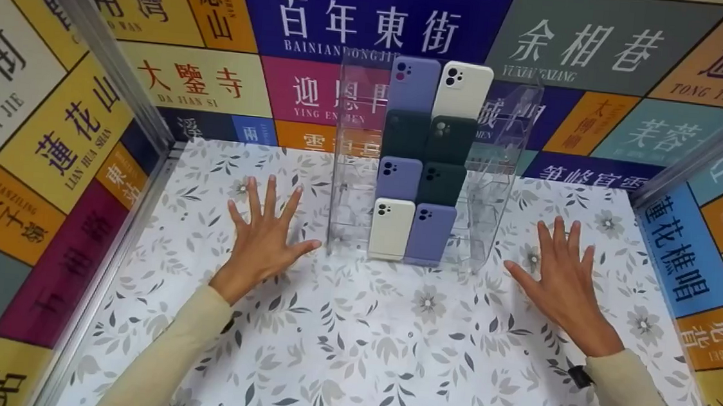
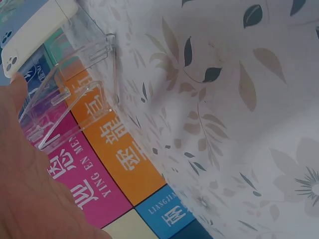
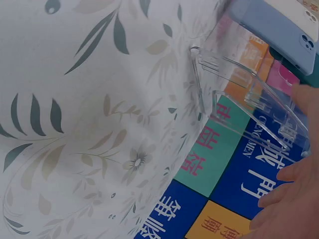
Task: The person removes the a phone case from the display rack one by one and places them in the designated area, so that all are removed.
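My left hand (image 1: 262,240) is spread on the floral tabletop, left of a clear tiered stand (image 1: 341,227). On the stand's other side my right hand (image 1: 558,280) lies with its fingers spread too. Neither holds anything. Two columns of phone cases stand on the tiers. In front are a white phone case (image 1: 390,231) and a purple phone case (image 1: 431,234). Behind them come a purple case (image 1: 398,183) and dark green cases (image 1: 443,187); at the top are another purple case (image 1: 414,91) and a white one (image 1: 467,95). Both wrist views show part of the stand beyond each hand.
The table (image 1: 349,357) has a white cover with grey leaves and flowers. Colourful panels with Chinese characters (image 1: 375,23) stand behind it and on both sides. Metal-like corner posts (image 1: 108,60) rise at the back. A dark band (image 1: 580,376) sits at my right wrist.
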Demonstrator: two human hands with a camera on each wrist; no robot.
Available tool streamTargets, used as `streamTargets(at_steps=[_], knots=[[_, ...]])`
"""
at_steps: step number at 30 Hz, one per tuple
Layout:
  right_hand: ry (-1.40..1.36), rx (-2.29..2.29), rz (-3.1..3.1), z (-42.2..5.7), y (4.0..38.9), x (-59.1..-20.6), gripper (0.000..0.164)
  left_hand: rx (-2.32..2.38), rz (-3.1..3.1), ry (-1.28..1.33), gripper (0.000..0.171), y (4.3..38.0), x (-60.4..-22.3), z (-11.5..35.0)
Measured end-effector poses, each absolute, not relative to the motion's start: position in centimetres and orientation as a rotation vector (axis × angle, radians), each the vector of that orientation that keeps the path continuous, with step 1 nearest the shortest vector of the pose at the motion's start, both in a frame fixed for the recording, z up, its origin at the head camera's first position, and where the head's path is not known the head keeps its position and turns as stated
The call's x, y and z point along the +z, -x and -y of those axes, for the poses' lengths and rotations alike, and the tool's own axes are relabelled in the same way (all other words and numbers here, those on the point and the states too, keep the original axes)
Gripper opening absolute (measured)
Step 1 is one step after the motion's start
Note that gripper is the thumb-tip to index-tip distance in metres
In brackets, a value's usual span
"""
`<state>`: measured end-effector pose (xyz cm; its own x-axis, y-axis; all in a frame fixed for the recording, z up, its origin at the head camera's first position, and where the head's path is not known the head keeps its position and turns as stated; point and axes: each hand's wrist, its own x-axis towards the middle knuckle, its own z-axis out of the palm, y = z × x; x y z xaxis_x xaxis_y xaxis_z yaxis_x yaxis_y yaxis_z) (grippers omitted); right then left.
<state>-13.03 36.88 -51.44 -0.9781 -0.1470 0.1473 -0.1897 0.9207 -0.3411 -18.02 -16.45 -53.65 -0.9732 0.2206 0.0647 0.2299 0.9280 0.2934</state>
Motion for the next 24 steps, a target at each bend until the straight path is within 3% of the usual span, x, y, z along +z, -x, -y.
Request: streamTargets(at_steps=[12, 24], knots=[[-0.343, 0.643, 2.625, -35.9, 13.5, -50.8, 0.063, -0.745, 3.091, 0.356, 0.104, 17.6, -52.9, 15.7], [-0.441, 0.655, 2.481, -35.0, 14.0, -50.5, 0.057, -0.851, 3.062, 0.373, 0.100, 17.4, -52.1, 15.5]])
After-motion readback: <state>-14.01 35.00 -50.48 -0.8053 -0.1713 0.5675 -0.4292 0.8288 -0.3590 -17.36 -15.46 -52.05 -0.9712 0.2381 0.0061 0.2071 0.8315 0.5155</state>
